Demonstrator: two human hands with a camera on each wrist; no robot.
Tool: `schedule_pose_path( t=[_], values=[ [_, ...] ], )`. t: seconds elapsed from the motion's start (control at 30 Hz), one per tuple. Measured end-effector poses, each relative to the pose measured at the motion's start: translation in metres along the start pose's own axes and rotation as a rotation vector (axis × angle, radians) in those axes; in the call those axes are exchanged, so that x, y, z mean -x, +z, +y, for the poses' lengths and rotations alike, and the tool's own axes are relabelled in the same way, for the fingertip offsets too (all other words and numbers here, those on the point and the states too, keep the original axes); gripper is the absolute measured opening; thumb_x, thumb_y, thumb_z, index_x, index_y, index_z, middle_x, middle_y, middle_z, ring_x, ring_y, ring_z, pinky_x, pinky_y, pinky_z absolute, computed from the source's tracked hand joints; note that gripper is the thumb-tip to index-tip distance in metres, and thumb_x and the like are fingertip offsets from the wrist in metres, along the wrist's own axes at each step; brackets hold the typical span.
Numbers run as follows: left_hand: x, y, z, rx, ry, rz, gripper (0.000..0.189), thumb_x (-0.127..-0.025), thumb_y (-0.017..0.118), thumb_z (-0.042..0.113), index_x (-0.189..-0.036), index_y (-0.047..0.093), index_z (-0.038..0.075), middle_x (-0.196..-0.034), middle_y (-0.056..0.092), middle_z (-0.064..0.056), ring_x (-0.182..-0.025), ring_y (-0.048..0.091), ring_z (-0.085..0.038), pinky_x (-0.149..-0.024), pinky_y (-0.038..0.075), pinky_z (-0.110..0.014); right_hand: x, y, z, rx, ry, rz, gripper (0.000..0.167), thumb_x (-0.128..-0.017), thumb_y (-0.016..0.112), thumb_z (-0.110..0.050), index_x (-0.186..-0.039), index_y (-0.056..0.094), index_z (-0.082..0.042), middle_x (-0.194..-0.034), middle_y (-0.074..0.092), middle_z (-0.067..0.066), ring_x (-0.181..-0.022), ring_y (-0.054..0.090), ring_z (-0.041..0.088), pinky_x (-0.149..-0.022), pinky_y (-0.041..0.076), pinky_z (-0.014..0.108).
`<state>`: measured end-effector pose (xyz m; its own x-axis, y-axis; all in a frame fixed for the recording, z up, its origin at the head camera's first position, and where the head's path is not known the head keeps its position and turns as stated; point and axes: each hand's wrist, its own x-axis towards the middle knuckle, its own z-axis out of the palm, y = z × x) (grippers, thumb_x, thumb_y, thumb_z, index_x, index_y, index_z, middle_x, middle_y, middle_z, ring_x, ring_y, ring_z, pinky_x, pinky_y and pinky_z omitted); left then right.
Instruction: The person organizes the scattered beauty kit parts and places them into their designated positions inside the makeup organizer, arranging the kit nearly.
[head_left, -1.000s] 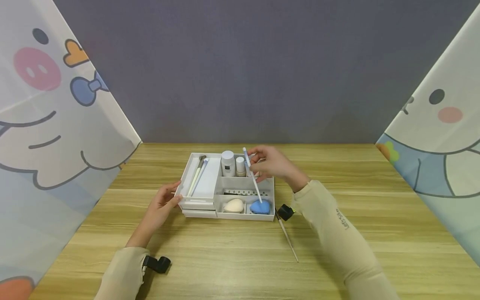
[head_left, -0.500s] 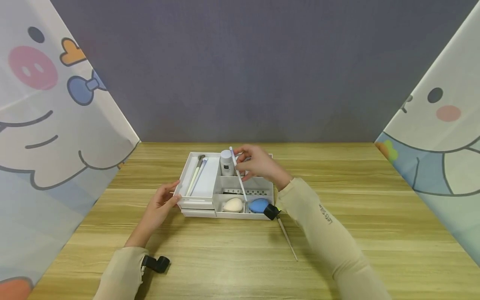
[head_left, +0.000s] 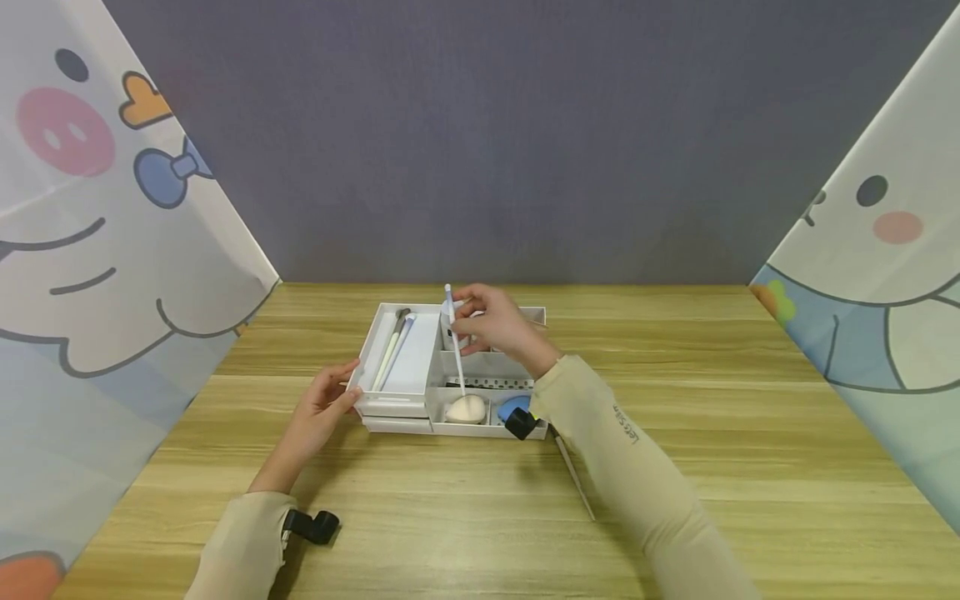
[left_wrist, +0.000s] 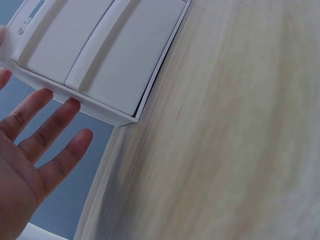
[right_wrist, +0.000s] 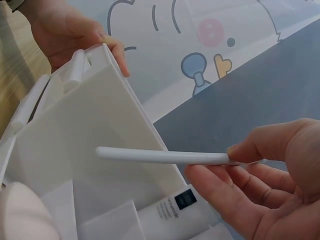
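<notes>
A white makeup brush (head_left: 456, 337) is pinched between thumb and fingers of my right hand (head_left: 491, 321), above the white organizer box (head_left: 487, 432). In the right wrist view its handle (right_wrist: 150, 155) points left; the bristle end is mostly hidden by the hand. My left hand (head_left: 322, 412) touches the organizer's left front corner, its outstretched fingers (left_wrist: 62, 115) against the side. Two more makeup brushes (head_left: 393, 350) lie in the left top tray. A cream makeup sponge (head_left: 467, 409) and a partly hidden blue one (head_left: 512, 407) sit in front compartments.
A white bottle (right_wrist: 177, 212) stands in a back compartment, partly behind the right hand. A dotted strip (head_left: 498, 383) lies in the middle compartment. Another brush (head_left: 573, 475) lies on the wooden table (head_left: 420, 525), right of the organizer. Drawers (left_wrist: 125, 60) form its left front.
My right hand has moved left with the makeup brush, from above the blue sponge to above the cream one, and the brush now stands more upright. The left hand stays at the corner.
</notes>
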<state>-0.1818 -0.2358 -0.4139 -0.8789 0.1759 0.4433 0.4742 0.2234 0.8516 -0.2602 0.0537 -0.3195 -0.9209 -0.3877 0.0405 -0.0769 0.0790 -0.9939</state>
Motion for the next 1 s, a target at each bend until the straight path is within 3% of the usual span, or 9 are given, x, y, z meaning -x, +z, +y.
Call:
schedule_pose_path(
  t=[0.43,0.73,1.0],
  values=[
    [-0.001,-0.001,-0.001,-0.005,-0.002,-0.006,0.035,-0.096,0.051,-0.013,-0.131,0.046,-0.012,-0.114,0.062,0.018,-0.088,0.062,-0.003,-0.067,0.054,-0.022,-0.008,0.02,0.002,-0.22,-0.035,0.12,0.049,-0.089,0.061,0.015,-0.135,0.048,0.008,-0.092,0.056,0.01,-0.074,0.062,0.018,-0.061,0.06,0.034],
    [0.0,0.0,0.0,-0.008,-0.005,-0.007,0.036,-0.096,0.052,-0.012,-0.132,0.046,-0.011,-0.115,0.061,0.017,-0.089,0.061,-0.003,-0.067,0.053,-0.022,-0.004,0.029,0.002,-0.241,-0.057,0.14,0.048,-0.09,0.062,0.012,-0.136,0.049,0.004,-0.095,0.058,0.011,-0.072,0.063,0.017,-0.06,0.06,0.032],
    [0.0,0.0,-0.001,0.002,0.003,-0.004,0.036,-0.096,0.051,-0.014,-0.131,0.046,-0.011,-0.114,0.062,0.017,-0.088,0.061,-0.002,-0.067,0.053,-0.021,-0.005,0.03,-0.004,-0.224,-0.126,0.185,0.047,-0.088,0.062,0.013,-0.133,0.051,0.004,-0.095,0.058,0.011,-0.073,0.064,0.017,-0.061,0.06,0.033]
  ],
)
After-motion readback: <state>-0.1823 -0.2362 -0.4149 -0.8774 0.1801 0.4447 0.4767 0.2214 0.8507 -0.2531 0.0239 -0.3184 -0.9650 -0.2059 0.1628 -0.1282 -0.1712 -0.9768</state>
